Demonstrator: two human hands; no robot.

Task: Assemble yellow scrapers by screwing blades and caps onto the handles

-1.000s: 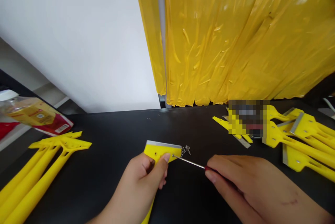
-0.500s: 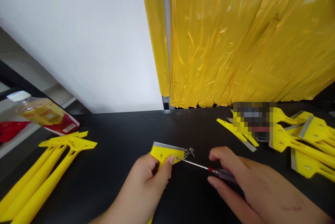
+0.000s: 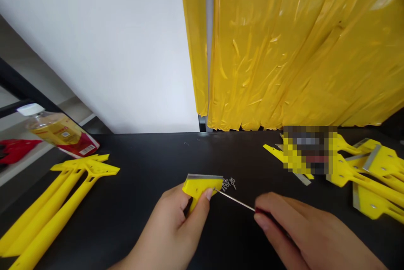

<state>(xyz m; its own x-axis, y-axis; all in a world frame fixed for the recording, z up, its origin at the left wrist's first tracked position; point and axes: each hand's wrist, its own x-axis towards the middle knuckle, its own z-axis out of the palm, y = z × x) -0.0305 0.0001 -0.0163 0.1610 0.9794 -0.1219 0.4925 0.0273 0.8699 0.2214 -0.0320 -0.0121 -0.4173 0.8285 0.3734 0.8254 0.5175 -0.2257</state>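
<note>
Near the middle of the table, my left hand (image 3: 181, 215) is closed round a yellow scraper (image 3: 197, 186) with a grey blade along its far edge. My left thumb presses on the scraper's face. My right hand (image 3: 293, 223) grips the red handle of a screwdriver (image 3: 236, 201), fingers wrapped round it. The shaft points left, and its tip meets the scraper's right part beside my thumb; the screw there is mostly hidden. Just right of the scraper lies a small heap of loose screws (image 3: 229, 183) on the black table (image 3: 151, 156).
Several yellow scraper handles (image 3: 63, 202) lie at the left, by a bottle (image 3: 63, 131) with a white cap. Scrapers with blades (image 3: 369, 177) are piled at the right, beside loose yellow strips (image 3: 273, 152) and a blurred-out object (image 3: 311, 150). Yellow plastic sheeting (image 3: 284, 51) stands behind.
My right hand has closed its fingers round the screwdriver handle, which they held loosely before. The scraper has tilted a little, and the view has shifted slightly.
</note>
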